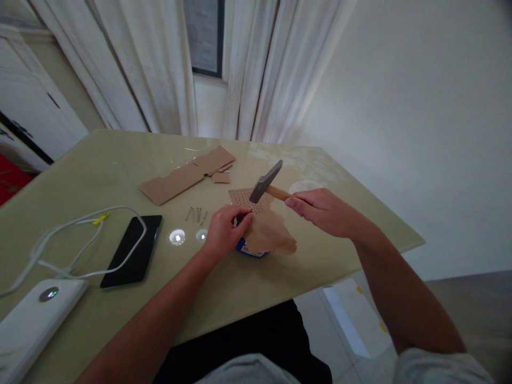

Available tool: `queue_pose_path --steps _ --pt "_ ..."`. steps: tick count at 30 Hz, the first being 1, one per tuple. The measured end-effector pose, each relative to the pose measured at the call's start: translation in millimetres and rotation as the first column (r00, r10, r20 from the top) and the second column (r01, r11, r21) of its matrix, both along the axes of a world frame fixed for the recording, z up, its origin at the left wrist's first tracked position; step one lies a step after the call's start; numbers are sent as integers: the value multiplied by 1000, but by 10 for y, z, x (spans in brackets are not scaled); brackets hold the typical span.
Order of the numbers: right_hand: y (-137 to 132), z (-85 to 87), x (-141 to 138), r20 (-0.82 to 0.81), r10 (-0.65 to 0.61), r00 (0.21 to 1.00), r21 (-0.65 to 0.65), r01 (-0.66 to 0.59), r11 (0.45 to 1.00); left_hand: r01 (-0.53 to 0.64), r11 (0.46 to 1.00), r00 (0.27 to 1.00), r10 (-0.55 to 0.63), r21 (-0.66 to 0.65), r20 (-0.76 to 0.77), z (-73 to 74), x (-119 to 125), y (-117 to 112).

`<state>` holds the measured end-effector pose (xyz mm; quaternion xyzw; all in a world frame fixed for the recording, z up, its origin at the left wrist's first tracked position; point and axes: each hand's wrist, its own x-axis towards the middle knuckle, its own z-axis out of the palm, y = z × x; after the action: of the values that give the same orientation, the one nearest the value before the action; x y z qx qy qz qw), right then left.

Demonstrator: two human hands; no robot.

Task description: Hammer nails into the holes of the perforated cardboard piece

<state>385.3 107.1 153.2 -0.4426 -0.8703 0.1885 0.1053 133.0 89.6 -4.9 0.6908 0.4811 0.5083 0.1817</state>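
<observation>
My right hand [326,212] is wrapped round the wooden handle of a hammer [265,182], whose metal head is raised a little over a piece of brown cardboard [267,233]. Rows of small holes cover the far part of that cardboard. At its left edge my left hand [224,226] pinches a small dark nail, mostly hidden by the fingertips, just below the hammer head. Under the cardboard a blue object [251,250] shows in part; its kind is hidden. Several loose nails [197,214] lie on the table to the left of my left hand.
Further back on the glossy table [320,266] lies a long cut strip of cardboard [188,178] with scraps. At left are a black phone [134,250], a looped white cable [86,274] and a white power bank [44,325]. Curtains [160,69] hang behind the table.
</observation>
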Motion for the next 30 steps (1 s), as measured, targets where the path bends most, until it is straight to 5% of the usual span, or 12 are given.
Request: queue_pose_path --steps 24,30 --pt "-18 45 2 27 -42 999 8 41 999 13 1000 999 -12 -16 33 -1 8 -8" --pt "2 -88 -25 79 18 997 -33 -16 999 18 1000 999 -17 -11 42 6 7 -17"
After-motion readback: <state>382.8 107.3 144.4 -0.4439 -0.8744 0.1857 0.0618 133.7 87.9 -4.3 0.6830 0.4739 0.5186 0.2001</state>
